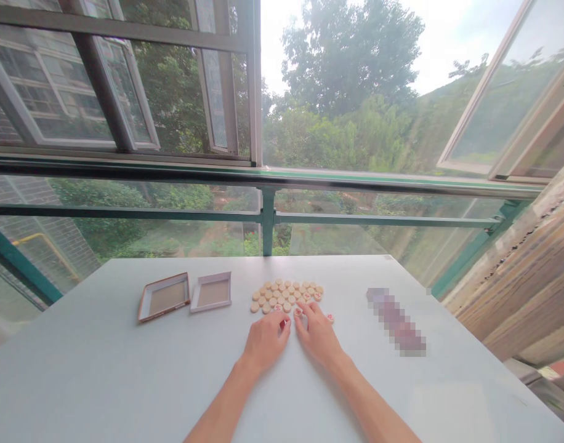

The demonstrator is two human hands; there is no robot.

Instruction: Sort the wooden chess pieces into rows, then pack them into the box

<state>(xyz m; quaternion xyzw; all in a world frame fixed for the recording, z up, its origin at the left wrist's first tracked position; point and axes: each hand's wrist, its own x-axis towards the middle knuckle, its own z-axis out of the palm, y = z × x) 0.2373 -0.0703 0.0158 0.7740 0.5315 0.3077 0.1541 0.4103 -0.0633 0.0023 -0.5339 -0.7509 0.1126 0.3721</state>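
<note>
Round wooden Chinese chess pieces (268,295) lie in a close cluster on the white table, most with plain faces up. A few show red characters, such as one piece (318,296) at the cluster's right side. My left hand (267,337) rests at the near edge of the cluster, its fingers curled and thumb close to the index finger; whatever is between them is hidden. A red-marked piece (277,307) lies just beyond its fingertips. My right hand (318,331) has a piece (298,313) between thumb and index finger. Another red-marked piece (330,318) sits right of that hand.
Two shallow box halves stand open on the left: a brown-edged one (141,307) and a pale one (211,306). A blurred-out long object (396,322) lies on the right. Behind the white table (125,381) runs a green railing (267,221) below windows.
</note>
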